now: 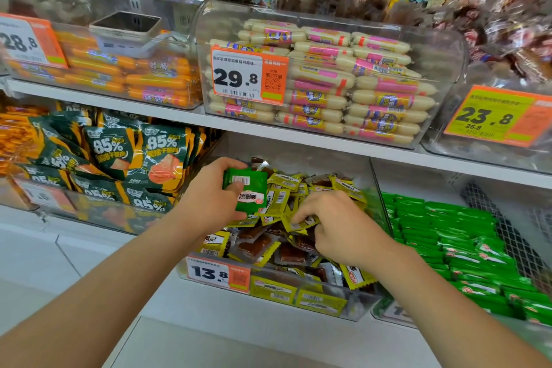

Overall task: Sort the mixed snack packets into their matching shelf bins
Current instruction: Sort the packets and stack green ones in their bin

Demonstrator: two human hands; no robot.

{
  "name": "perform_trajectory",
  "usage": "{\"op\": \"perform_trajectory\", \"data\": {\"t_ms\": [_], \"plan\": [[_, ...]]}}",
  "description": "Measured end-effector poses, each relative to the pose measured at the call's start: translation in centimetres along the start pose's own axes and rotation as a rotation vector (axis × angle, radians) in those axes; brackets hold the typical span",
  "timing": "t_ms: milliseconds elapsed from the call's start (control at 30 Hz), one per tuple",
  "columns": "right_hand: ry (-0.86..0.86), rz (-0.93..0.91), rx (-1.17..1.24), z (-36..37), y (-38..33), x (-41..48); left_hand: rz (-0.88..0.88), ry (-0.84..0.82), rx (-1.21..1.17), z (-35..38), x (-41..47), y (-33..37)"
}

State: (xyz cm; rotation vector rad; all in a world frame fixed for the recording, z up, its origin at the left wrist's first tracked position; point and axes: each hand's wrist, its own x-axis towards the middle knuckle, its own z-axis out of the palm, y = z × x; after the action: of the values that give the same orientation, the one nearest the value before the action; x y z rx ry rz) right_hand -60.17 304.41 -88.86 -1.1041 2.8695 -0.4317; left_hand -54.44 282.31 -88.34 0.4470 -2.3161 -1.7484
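My left hand (212, 197) grips a green snack packet (249, 193), held above the clear bin of yellow packets (355, 312) on the lower shelf. That bin is heaped with small yellow packets (286, 188) showing brown snack inside. My right hand (340, 227) reaches into the heap with fingers curled, pinching a yellow packet (298, 223) at its fingertips. To the right stands a bin of green packets (448, 236) matching the one in my left hand.
Left of the yellow bin are dark green and orange "85%" bags (134, 158). The upper shelf (334, 143) carries bins of orange sausages (134, 78), pink-labelled white sausages (358, 84) and wrapped dark snacks (507, 48). Orange price tags hang on the bin fronts.
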Motion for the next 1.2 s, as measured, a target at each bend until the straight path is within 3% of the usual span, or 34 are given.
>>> {"op": "perform_trajectory", "data": {"t_ms": [133,233,333,400,500,600,733,933,1067,1200], "plan": [[0.118,0.081,0.049,-0.5,-1.0,0.0,0.08,-0.1,0.029,0.2,-0.8,0.4],[0.305,0.046,0.304,-0.9,-2.6,-0.1,0.182,-0.255,0.039,0.2,-1.5,0.7],[0.092,-0.039,0.375,-0.5,-3.8,-0.4,0.23,-0.375,-0.023,0.7,-2.4,1.1],[0.04,-0.046,0.423,0.1,-3.9,-0.7,0.224,-0.294,-0.026,1.2,-2.7,1.3],[0.217,-0.04,0.598,0.3,-4.1,-0.9,0.173,-0.087,-0.166,2.4,-3.3,1.5],[0.402,-0.029,0.754,0.9,-4.8,-0.9,0.132,-0.016,-0.446,4.3,-4.4,1.9],[0.441,0.039,0.76,2.0,-5.1,-1.1,0.051,-0.019,-0.729,5.9,-5.0,2.0],[0.441,0.003,0.603,1.0,-4.8,-1.8,0.077,-0.091,-0.636,6.8,-4.8,2.2],[0.356,-0.044,0.729,0.1,-4.2,-3.0,0.027,-0.068,-0.656,7.2,-4.5,2.6],[0.548,0.118,0.858,-0.9,-3.3,-3.7,-0.059,-0.162,-0.848,7.6,-4.9,3.2]]}}
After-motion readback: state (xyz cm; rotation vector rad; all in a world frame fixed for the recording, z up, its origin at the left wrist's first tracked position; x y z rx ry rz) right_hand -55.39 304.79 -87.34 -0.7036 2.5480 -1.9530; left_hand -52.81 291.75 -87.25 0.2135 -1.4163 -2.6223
